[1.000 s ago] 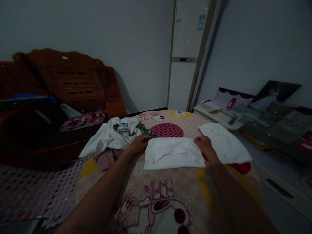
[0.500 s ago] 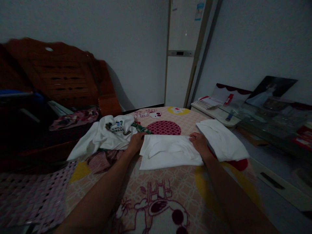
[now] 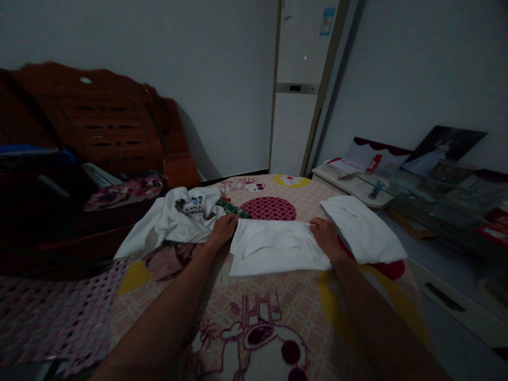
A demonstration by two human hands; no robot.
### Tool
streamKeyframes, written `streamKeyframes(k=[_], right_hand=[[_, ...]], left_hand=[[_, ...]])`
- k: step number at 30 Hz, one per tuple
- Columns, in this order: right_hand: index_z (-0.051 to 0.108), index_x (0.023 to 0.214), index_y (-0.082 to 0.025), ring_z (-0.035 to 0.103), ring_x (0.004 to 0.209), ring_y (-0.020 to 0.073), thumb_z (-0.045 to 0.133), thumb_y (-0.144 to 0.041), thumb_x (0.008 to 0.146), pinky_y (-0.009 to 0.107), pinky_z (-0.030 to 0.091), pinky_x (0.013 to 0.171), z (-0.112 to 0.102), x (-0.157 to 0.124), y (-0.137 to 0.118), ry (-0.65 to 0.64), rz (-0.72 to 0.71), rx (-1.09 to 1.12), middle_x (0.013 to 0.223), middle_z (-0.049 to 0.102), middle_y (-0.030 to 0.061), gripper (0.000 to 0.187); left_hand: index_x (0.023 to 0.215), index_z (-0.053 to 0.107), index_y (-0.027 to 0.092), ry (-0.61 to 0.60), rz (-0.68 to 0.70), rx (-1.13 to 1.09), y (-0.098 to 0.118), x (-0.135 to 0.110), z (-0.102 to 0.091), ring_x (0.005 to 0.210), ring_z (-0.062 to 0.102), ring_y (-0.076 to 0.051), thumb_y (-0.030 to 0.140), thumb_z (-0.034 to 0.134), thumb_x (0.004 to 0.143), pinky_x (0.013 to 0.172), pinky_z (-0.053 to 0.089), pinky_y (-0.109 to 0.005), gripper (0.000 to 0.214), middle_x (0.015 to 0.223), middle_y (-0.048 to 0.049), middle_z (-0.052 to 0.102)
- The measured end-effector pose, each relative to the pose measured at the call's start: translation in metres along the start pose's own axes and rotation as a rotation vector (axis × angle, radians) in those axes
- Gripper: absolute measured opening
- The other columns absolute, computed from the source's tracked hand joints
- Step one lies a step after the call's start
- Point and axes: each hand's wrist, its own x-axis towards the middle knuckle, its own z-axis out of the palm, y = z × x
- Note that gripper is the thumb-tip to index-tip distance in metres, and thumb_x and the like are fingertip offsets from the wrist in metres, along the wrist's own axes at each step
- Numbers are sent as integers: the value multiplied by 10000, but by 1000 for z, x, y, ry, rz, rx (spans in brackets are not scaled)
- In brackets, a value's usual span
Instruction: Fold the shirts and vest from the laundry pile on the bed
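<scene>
A white shirt (image 3: 278, 259), folded into a flat rectangle, lies in front of me on the patterned cloth (image 3: 222, 307). Its far left corner is pinched by my left hand (image 3: 225, 228). My right hand (image 3: 324, 233) grips the far right corner. Just right of that hand rests another folded white garment (image 3: 363, 230). To the left of my left hand is a crumpled white shirt (image 3: 180, 214) with a printed design, and a brownish garment (image 3: 172, 259) shows beneath it.
A wooden bench (image 3: 107, 121) with clothes and bags stands at the left, near a woven pink seat (image 3: 59, 317). Along the right runs a glass-topped cabinet (image 3: 440, 196) bearing papers and a photo. A tall white air conditioner (image 3: 293, 127) stands at the back.
The view has shifted very slightly. Both hands keep hold of the far corners of the folded shirt, which looks nearly the same.
</scene>
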Motion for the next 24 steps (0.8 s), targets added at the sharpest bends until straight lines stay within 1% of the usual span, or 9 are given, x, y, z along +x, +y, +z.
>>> streamKeyframes(k=[3, 5, 8, 11, 14, 16, 18, 21, 24], right_hand=[[717, 996, -150, 673, 932, 209, 550, -163, 853, 290, 455, 868, -2, 0, -1, -3, -6, -51, 998, 744, 107, 220], [709, 1001, -152, 670, 926, 213, 549, -164, 856, 293, 455, 859, -2, 0, -1, -2, -6, -60, 998, 742, 109, 216], [694, 973, -157, 660, 911, 208, 527, -170, 873, 286, 453, 841, -3, 2, 0, 34, -20, -47, 991, 734, 107, 196], [684, 949, -161, 645, 922, 210, 501, -171, 892, 290, 444, 836, -2, 2, 1, 67, -44, -68, 1002, 722, 108, 192], [680, 973, -160, 639, 930, 221, 491, -183, 914, 302, 435, 828, -2, -1, -1, 20, -40, -167, 1009, 711, 118, 199], [675, 1007, -154, 634, 938, 226, 478, -202, 934, 306, 432, 824, -6, -4, -4, -10, -23, -250, 1020, 698, 131, 216], [668, 1037, -148, 621, 972, 228, 450, -216, 956, 306, 428, 836, -12, -6, -11, -1, -29, -302, 1049, 680, 141, 242], [666, 1034, -151, 597, 1018, 222, 387, -205, 982, 304, 415, 869, -21, -4, -28, -4, -111, -294, 1070, 669, 140, 289], [668, 1040, -163, 598, 1002, 217, 375, -221, 989, 301, 411, 862, -20, 6, -53, -110, -209, -223, 1051, 686, 130, 303]], left_hand=[[765, 689, 173, 9, -106, -78, 4, 2, 0, 777, 654, -235, 471, 341, 893, 659, 473, -303, 475, 802, -84, 726], [703, 672, 182, 7, -143, -52, 5, 4, 2, 710, 643, -236, 537, 403, 868, 595, 443, -300, 475, 728, -82, 706], [684, 657, 192, 4, -161, 15, 6, 5, 6, 656, 622, -212, 455, 589, 763, 550, 401, -276, 283, 668, -46, 679], [743, 654, 188, -40, -197, 11, 7, 3, 9, 644, 612, -179, 300, 661, 679, 556, 405, -251, 129, 688, -14, 677], [808, 665, 180, -32, -159, 65, 10, -1, 8, 696, 617, -177, 231, 674, 655, 597, 418, -251, 162, 750, -19, 684], [836, 678, 181, -16, -127, 136, 13, -3, 7, 732, 618, -185, 224, 678, 658, 621, 418, -259, 183, 787, -29, 688], [857, 685, 185, -16, -121, 160, 14, -5, 6, 740, 617, -187, 239, 676, 672, 627, 417, -262, 193, 798, -32, 691], [869, 687, 186, -17, -119, 106, 10, -5, 6, 729, 617, -182, 271, 663, 688, 628, 426, -259, 201, 784, -27, 690], [864, 683, 179, -1, -82, -32, 5, -5, 7, 731, 618, -184, 301, 649, 683, 644, 450, -264, 222, 779, -25, 686]])
